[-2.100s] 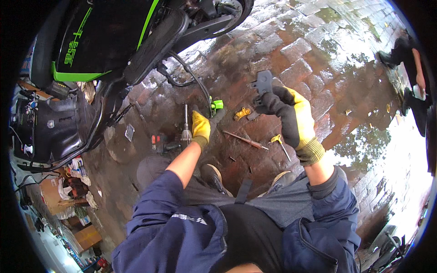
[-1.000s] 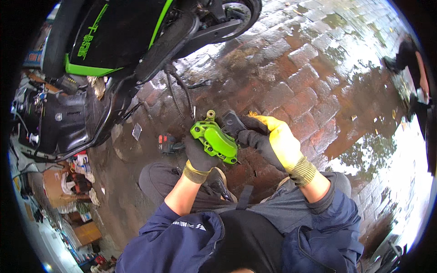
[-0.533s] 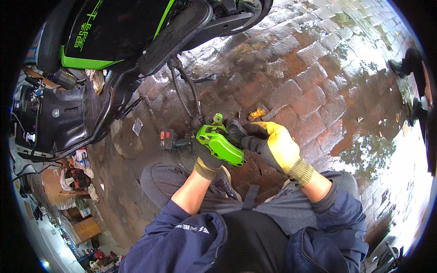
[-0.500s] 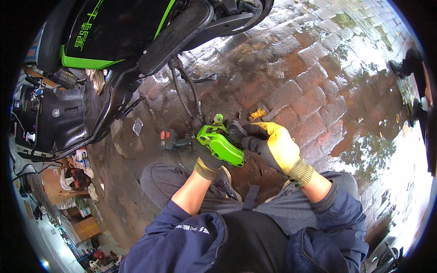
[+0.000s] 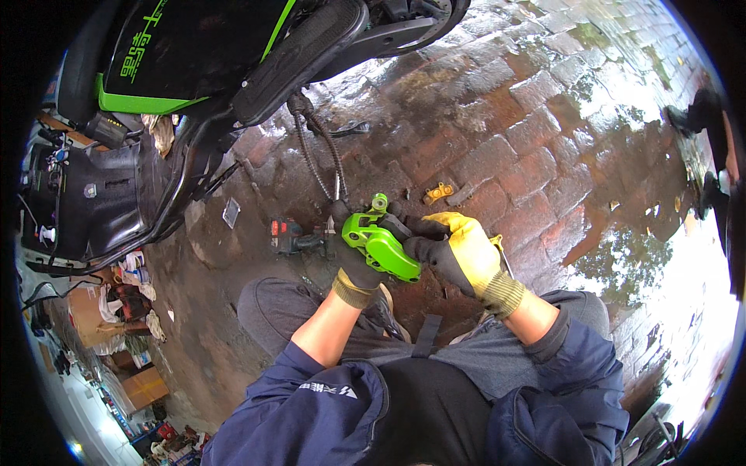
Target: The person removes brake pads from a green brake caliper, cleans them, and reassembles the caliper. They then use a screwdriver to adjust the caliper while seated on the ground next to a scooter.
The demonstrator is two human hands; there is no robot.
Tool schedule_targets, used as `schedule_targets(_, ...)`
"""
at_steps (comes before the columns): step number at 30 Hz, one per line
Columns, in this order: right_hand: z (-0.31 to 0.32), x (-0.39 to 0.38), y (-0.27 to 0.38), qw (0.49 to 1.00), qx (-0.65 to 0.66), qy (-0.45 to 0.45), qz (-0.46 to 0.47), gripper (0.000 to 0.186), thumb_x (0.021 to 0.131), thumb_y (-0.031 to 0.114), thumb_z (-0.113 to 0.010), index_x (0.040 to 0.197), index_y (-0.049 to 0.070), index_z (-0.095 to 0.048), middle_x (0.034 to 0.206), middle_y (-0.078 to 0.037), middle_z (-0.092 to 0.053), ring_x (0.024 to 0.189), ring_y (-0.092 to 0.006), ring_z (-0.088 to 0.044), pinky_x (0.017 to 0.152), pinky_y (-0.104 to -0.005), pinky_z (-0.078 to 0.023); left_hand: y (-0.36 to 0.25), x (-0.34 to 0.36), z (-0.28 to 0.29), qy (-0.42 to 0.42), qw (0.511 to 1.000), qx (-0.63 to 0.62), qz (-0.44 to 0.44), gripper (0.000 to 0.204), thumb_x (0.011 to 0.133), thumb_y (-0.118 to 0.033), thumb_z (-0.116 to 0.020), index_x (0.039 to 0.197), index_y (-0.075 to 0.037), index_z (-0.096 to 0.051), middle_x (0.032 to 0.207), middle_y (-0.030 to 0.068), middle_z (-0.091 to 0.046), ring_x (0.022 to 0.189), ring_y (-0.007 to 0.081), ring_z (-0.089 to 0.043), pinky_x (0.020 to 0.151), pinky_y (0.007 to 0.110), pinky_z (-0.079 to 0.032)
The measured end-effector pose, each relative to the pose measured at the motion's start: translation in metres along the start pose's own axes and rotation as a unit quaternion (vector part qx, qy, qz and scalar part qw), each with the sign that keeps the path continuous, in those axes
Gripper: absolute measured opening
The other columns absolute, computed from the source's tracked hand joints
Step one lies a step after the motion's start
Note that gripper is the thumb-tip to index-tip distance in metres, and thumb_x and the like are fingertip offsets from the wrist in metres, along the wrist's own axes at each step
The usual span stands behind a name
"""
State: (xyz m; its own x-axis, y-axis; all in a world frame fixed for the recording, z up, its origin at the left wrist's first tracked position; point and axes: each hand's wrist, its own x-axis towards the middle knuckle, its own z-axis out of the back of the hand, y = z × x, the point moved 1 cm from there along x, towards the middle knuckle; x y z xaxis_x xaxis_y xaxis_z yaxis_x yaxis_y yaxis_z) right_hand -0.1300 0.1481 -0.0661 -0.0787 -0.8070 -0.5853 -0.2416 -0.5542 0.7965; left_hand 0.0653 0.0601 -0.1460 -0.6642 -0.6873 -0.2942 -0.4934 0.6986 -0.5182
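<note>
Both gloved hands grip green brake caliper (image 5: 381,245) over wet brick paving (image 5: 497,132): left hand (image 5: 353,260) underneath, right hand (image 5: 458,252) at its right end. Black hose (image 5: 315,155) runs up to black-green scooter (image 5: 225,54). Small red tool (image 5: 287,233) lies left, yellow bracket (image 5: 437,192) just beyond.

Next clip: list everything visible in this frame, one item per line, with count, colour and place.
Bright green metal brake caliper: one, green, held between both hands at centre.
Black braided hoses: two, black, running from the scooter down toward the caliper.
Black scooter with green trim: one, black and green, upper left.
Small yellow metal part: one, yellow, on the bricks above the right hand.
Red and black power tool: one, lying on the ground left of the caliper.
Wet red brick paving: reddish brown, across centre and right.
Left hand: one, dark glove, under the caliper.
Right hand: one, yellow and black glove, gripping the caliper's right side.
</note>
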Motion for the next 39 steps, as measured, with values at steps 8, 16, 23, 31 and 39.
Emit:
schedule_targets(8, -0.004, 0.003, -0.009, 0.991, 0.130, -0.013, 0.022, 0.030, 0.089, 0.008, -0.083, 0.116, -0.003, -0.074, 0.104, -0.008, -0.078, 0.089, -0.0130, -0.070, 0.082, -0.0288, -0.058, 0.007, 0.006, -0.002, 0.032, 0.981, -0.190, 0.025, 0.085, 0.095, -0.076, -0.053, 0.125, 0.003, -0.063, 0.100, 0.0183, -0.073, 0.093, 0.0356, -0.072, 0.090, 0.050, -0.059)
schedule_targets(16, -0.008, 0.007, -0.022, 0.947, 0.316, 0.053, -0.007, 0.030, 0.095, 0.003, -0.079, 0.123, -0.005, -0.070, 0.110, -0.008, -0.077, 0.097, -0.0147, -0.071, 0.086, -0.0296, -0.059, 0.014, 0.014, -0.009, 0.003, 0.981, -0.188, 0.043, 0.070, 0.097, -0.071, -0.057, 0.121, -0.006, -0.062, 0.092, 0.0088, -0.065, 0.084, 0.0269, -0.065, 0.083, 0.046, -0.055)
schedule_targets(23, 0.001, -0.003, 0.005, 0.979, 0.200, 0.037, -0.009, 0.034, 0.096, 0.009, -0.078, 0.127, -0.005, -0.072, 0.114, -0.007, -0.078, 0.099, -0.0115, -0.069, 0.092, -0.0288, -0.057, 0.012, 0.001, -0.028, -0.059, 0.989, 0.113, -0.079, 0.070, 0.102, -0.068, -0.038, 0.100, -0.003, -0.064, 0.091, 0.0103, -0.066, 0.080, 0.0234, -0.065, 0.073, 0.039, -0.054)
schedule_targets(31, 0.000, 0.001, -0.008, 0.964, 0.257, 0.064, -0.006, 0.032, 0.096, 0.009, -0.073, 0.127, -0.003, -0.073, 0.117, -0.011, -0.079, 0.100, -0.0182, -0.073, 0.093, -0.0320, -0.057, 0.009, 0.006, -0.037, -0.049, 0.861, 0.474, -0.176, 0.033, 0.103, -0.037, -0.048, 0.095, -0.007, -0.060, 0.089, 0.0047, -0.061, 0.077, 0.0202, -0.060, 0.072, 0.037, -0.050)
schedule_targets(39, 0.031, 0.019, -0.009, 0.847, -0.278, 0.109, 0.441, 0.035, 0.083, 0.014, -0.073, 0.117, 0.008, -0.079, 0.116, -0.017, -0.077, 0.103, -0.0321, -0.075, 0.087, -0.0371, -0.058, 0.001, 0.004, -0.054, -0.005, 0.997, -0.071, 0.012, 0.031, 0.100, -0.040, -0.055, 0.099, -0.009, -0.058, 0.087, 0.0011, -0.056, 0.077, 0.0165, -0.058, 0.070, 0.033, -0.049)
